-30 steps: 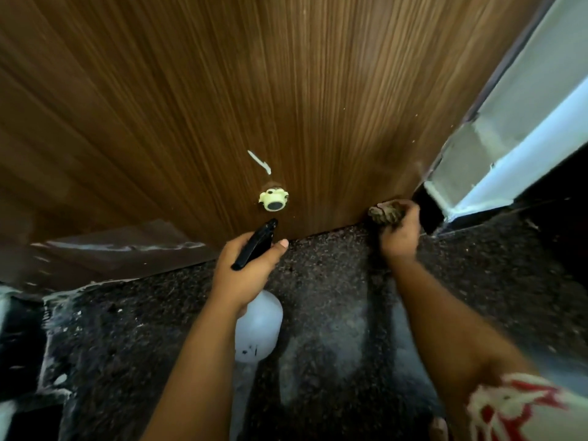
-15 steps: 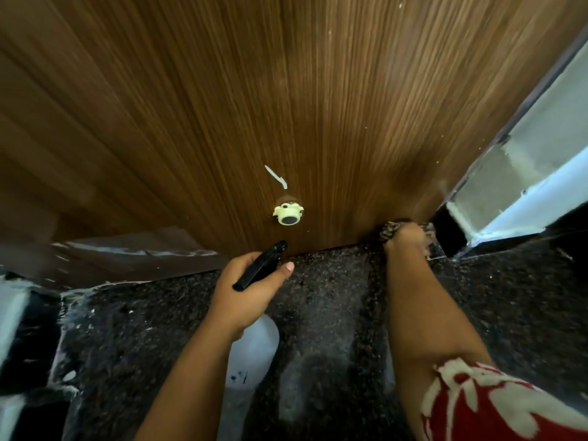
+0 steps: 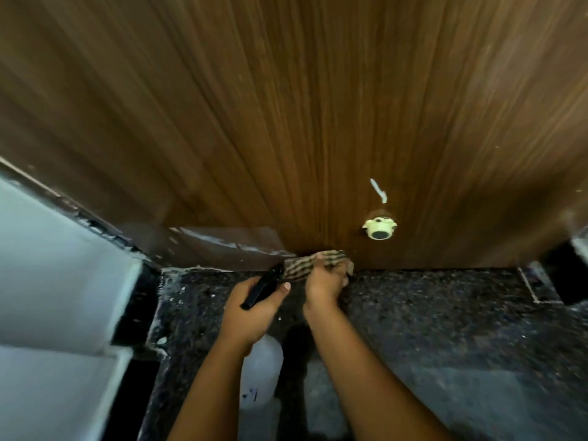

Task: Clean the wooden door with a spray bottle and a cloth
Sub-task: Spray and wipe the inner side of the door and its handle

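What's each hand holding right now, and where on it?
Left hand grips the spray bottle at its black head, bottle body hanging below. Right hand holds the striped cloth bunched at one end, against the door's bottom edge.

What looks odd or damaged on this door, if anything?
A white streak mars the wooden door just above the pale round door stopper, like dried paint or filler. Left of the cloth, the door's bottom edge looks scuffed and smeared white.
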### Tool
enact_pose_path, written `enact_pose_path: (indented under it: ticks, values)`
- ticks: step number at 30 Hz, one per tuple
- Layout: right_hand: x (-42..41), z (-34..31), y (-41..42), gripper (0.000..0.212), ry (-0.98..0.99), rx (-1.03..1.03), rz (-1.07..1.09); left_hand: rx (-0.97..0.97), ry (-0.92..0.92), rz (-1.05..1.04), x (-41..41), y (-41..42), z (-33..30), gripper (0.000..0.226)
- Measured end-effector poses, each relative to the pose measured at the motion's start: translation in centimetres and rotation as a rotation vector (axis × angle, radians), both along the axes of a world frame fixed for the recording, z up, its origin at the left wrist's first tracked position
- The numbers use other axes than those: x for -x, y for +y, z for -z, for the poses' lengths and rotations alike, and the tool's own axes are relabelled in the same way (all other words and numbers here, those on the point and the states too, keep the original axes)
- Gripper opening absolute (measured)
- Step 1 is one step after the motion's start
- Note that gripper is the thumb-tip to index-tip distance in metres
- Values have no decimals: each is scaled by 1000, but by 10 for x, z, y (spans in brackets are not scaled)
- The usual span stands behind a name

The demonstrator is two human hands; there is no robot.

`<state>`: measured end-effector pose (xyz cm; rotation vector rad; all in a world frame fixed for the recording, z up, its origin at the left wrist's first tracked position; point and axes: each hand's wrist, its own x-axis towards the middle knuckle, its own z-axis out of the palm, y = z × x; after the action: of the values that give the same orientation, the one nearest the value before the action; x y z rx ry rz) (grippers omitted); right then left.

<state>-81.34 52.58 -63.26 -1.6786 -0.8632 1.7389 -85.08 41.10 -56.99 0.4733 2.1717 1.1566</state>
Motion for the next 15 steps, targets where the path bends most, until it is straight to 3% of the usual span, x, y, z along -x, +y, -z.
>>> enact_pose_path:
  ticks: [3, 6, 12, 15]
  values:
    - [-10, 2, -33, 65, 14, -320, -102, 11, -13, -79, 17, -20, 12, 21]
    - [-25, -9, -35, 54, 196, -549, -104, -23, -10, -124, 22, -33, 19, 35]
    - [-34, -53, -15, 46, 321, -1069, -202, -55, -27, -119, 33, -50, 20, 30]
    - [-30, -70, -12, 45, 378, -1123, -181, -106, 16, -175, 34, -53, 20, 27]
